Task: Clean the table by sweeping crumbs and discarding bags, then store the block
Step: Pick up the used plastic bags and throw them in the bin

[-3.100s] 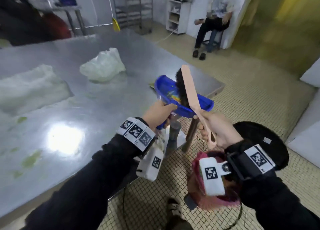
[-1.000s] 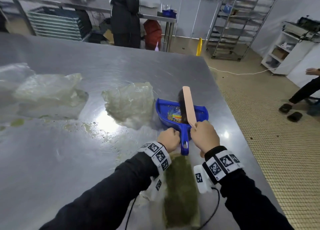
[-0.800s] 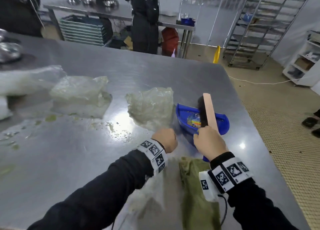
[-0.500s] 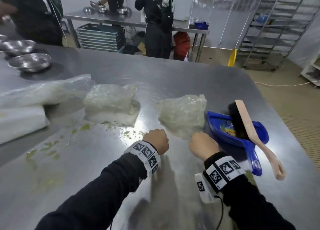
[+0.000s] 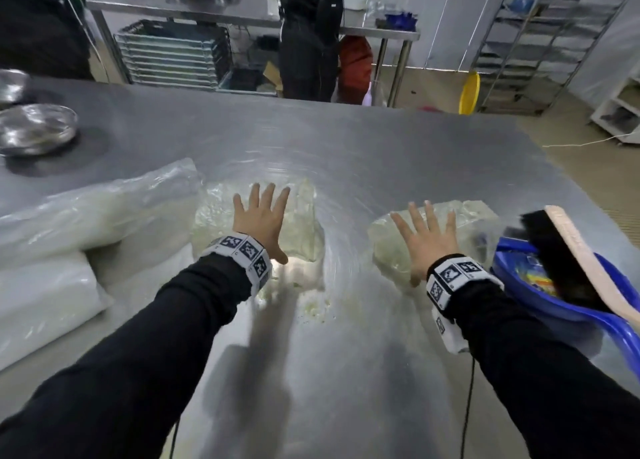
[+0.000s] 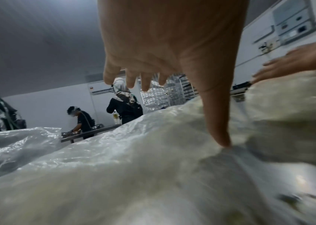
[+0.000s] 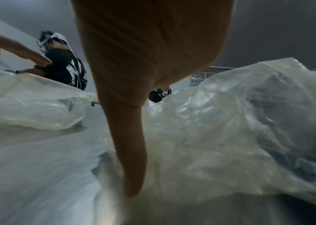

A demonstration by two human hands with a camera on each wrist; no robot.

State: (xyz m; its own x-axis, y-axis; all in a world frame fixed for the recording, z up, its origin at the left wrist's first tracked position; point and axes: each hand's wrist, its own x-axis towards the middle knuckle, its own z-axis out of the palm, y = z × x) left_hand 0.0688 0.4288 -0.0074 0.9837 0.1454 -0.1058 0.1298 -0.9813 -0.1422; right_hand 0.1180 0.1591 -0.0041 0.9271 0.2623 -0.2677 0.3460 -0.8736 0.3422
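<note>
Bowls [image 5: 34, 133] of bare metal sit at the far left of the steel table [image 5: 363, 154], and nearer lies a large white plastic-wrapped bundle [image 5: 69, 223]. Just right of it the left hand [image 5: 259, 223] is spread flat, fingers straight, over a crumpled clear bag [image 5: 304, 216]; in the left wrist view the thumb tip touches the plastic [image 6: 153, 152]. Pale green crumbs [image 5: 311, 306] are scattered on the table just near of that bag. Further right, the right hand [image 5: 424, 240] is likewise spread wide over a second clear bag [image 5: 467, 216], holding nothing. At the right edge a blue dustpan [image 5: 533, 285] rests on the table with a wooden-backed brush [image 5: 585, 261] lying in it. Bag collection seems to be the step in hand: next, each hand likely needs to close and bunch its thin, slippery plastic before lifting. Which object is the block, I cannot tell.
</note>
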